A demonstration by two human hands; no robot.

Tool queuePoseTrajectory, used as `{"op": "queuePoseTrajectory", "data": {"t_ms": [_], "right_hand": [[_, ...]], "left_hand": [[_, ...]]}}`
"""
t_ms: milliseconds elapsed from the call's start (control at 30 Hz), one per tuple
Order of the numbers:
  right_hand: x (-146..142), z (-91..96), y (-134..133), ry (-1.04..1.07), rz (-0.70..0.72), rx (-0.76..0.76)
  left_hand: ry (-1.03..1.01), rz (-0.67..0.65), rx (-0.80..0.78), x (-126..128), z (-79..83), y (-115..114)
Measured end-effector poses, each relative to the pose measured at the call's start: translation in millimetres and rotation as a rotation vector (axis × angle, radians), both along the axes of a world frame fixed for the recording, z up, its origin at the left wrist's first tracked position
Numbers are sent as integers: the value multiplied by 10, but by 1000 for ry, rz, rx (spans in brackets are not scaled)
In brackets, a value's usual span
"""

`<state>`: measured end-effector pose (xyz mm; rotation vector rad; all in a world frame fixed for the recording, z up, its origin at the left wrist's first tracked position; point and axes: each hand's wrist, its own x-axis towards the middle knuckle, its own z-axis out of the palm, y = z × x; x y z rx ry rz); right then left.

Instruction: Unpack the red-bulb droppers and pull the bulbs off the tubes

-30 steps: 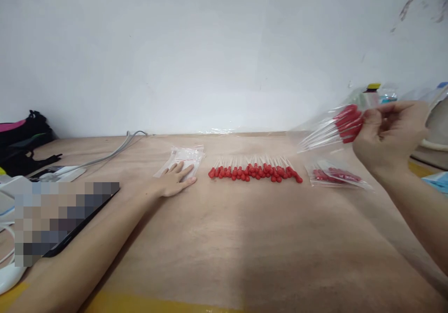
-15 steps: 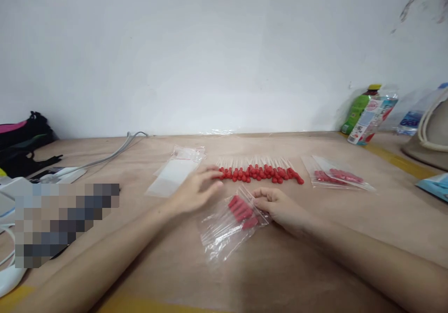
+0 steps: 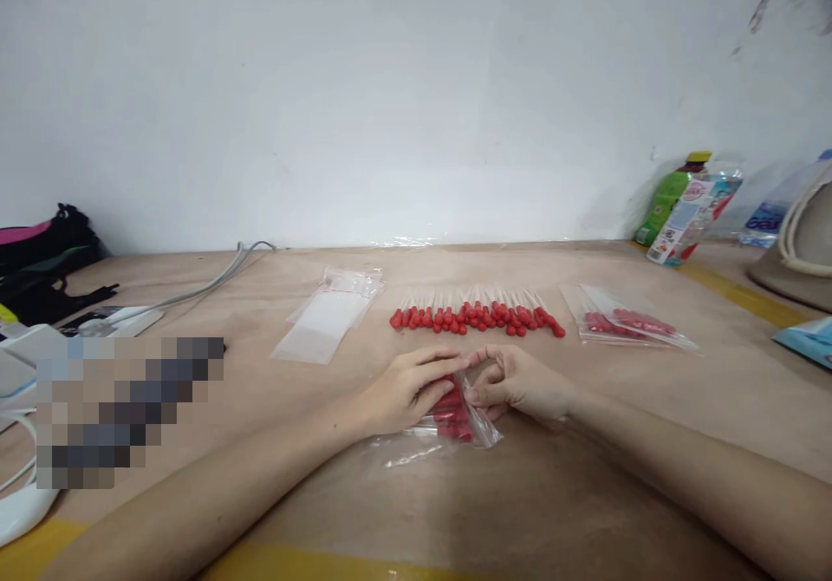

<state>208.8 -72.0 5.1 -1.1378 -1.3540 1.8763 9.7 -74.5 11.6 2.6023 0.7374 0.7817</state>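
Item 1: clear zip-lock bag point(image 3: 485, 432), one, in my keeping; lies on the desk point(image 3: 585, 503), near the middle of its width, between the loose row and the near edge. Contents: several red-headed sticks point(image 3: 453, 409), heads toward my right hand, shafts mostly hidden.

Item 2: right hand point(image 3: 513, 383), thumb and forefinger pinched on the bag's right end.

Item 3: left hand point(image 3: 412, 394), laid over the bag, fingertips reaching the right hand's; whether it grips or merely presses I cannot tell.

Item 4: loose row of red-headed sticks point(image 3: 477, 316), unbagged, beyond my hands, heads toward the near edge.

Item 5: flat bags point(image 3: 315, 328), overlapping, left of the row.

Item 6: filled bags point(image 3: 627, 325), overlapping, right of the row.

Faults judged possible:
(a) Spill: heads sit close to the pinched end; a tug there with the left hand slack might slide them out, should that end be open.
(b) Jam: a head caught between the plastic lips would part them.
(c) Tear: a thin film and a hard pinch might split the edge.
(d) Bent shafts: too much weight from my left palm.
(e) Disturbed row: my knuckles, near those heads, could scatter them if lifted carelessly forward.
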Motion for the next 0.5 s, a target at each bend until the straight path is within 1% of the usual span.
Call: {"op": "queuePoseTrajectory", "data": {"t_ms": [100, 200, 300, 400, 500], "right_hand": [[-50, 0, -17, -12, -25, 23], [-69, 15, -25, -19, -47, 17], [-49, 34, -20, -11, -31, -1], [-11, 39, -2, -11, 1, -27], [8, 34, 21, -17, 16, -44]], "left_hand": [[-17, -15, 83, 2, -4, 24], [41, -41, 159, 9, -14, 36], [94, -52, 269, 27, -35, 74], [55, -89, 404, 43, -63, 136], [13, -113, 470, 43, -71, 175]]}}
